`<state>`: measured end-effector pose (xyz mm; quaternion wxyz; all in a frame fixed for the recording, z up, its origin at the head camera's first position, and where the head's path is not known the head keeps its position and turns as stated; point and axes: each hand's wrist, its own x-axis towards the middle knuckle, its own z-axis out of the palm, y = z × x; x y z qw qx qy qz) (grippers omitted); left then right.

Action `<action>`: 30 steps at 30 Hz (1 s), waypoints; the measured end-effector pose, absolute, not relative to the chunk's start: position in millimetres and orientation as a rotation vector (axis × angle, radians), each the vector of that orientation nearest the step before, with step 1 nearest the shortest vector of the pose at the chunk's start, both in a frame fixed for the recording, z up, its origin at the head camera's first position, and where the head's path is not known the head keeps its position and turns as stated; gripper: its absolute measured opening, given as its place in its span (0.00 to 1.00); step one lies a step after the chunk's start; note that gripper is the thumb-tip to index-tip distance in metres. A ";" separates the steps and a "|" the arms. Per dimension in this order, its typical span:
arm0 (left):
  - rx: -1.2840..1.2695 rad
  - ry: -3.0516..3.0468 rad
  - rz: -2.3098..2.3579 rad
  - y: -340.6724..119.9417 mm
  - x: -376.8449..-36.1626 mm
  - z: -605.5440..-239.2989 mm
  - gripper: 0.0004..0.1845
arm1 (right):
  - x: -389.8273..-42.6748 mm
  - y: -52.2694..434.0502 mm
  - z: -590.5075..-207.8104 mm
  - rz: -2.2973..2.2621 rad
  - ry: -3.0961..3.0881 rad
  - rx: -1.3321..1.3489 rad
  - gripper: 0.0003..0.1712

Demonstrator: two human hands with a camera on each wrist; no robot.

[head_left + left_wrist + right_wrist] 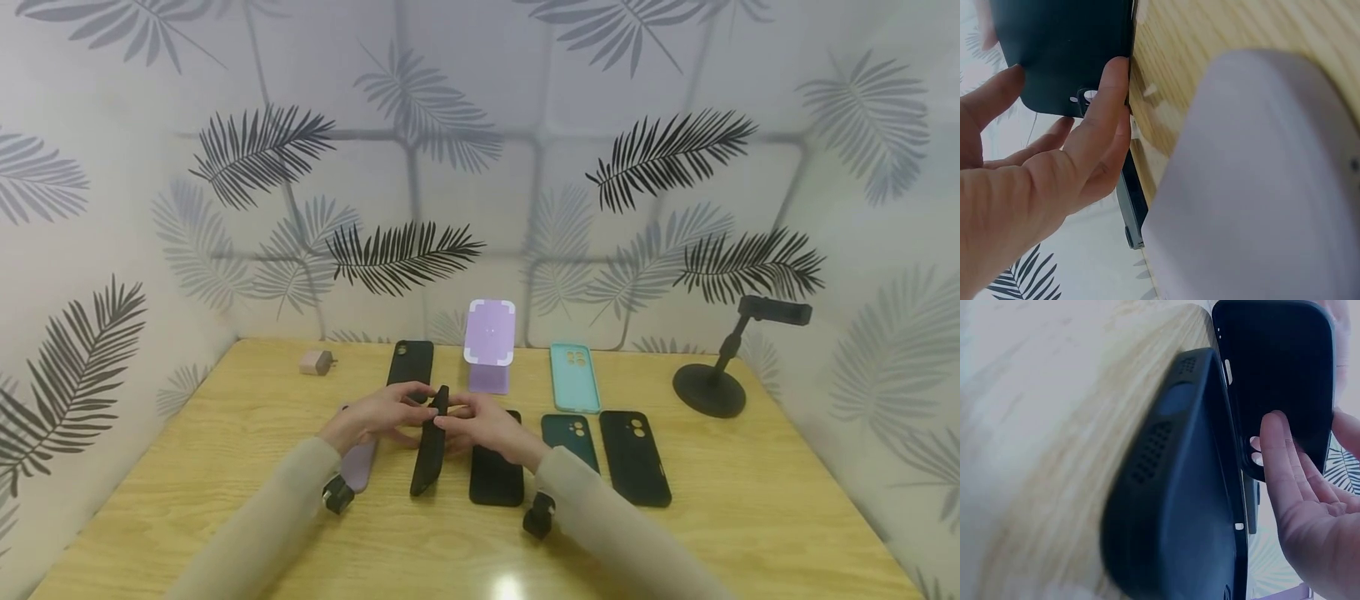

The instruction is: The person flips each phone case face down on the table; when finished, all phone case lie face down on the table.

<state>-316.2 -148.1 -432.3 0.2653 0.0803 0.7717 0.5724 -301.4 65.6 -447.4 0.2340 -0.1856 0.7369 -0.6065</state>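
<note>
Between my two hands a black phone case [429,462] stands tilted up on edge above the table. My left hand [382,414] grips its camera end, thumb on one edge and fingers on the other; the camera cutout shows beside the fingers [1105,94] in the left wrist view. From the other side my right hand [491,427] holds the same case, fingertips [1274,428] against its hollow inside and thumb at the edge. A lilac phone case [360,465] lies under my left wrist. Below my right hand lies another black case [497,482], hollow side up.
A black case [414,357] lies behind my left hand, near a charger plug [315,362]. A lilac stand [490,333] stands at the back. To the right are a light blue case [576,387], a dark green case [564,432], a black case [636,462] and a black phone holder [711,390].
</note>
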 end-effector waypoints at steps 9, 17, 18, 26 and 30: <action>0.227 2.114 1.507 -149.7 -316.1 -433.8 0.29 | -300.7 67.8 -443.4 -1.693 2.110 -0.409 0.41; 0.253 2.123 1.481 -156.1 -315.1 -433.6 0.28 | -299.5 70.3 -444.4 -1.711 2.126 -0.345 0.41; 0.250 2.128 1.478 -156.8 -315.4 -433.6 0.27 | -299.3 70.5 -444.6 -1.704 2.132 -0.330 0.41; 0.253 2.149 1.427 -160.9 -314.9 -434.3 0.26 | -296.5 69.6 -449.6 -1.620 2.165 -0.277 0.40; 0.244 2.158 1.414 -161.5 -314.0 -433.6 0.25 | -295.9 70.9 -447.5 -1.572 2.154 -0.316 0.36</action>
